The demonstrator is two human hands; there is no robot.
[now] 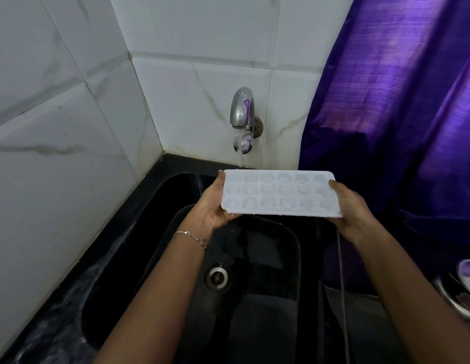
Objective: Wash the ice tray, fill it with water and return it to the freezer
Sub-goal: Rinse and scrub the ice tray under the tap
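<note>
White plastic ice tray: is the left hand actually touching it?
Touching. The head view shows the left hand gripping the left end of the white plastic ice tray, with the thumb on the rim and the palm under the near corner.

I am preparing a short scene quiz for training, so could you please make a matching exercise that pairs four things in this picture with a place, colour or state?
Things:
1. tap
2. bracelet
3. ice tray
4. curtain

Descriptions:
A. gripped by the left hand and right hand above the black sink
B. purple
C. around the left wrist
D. running water

Pairs: 1-D, 2-C, 3-A, 4-B
</note>
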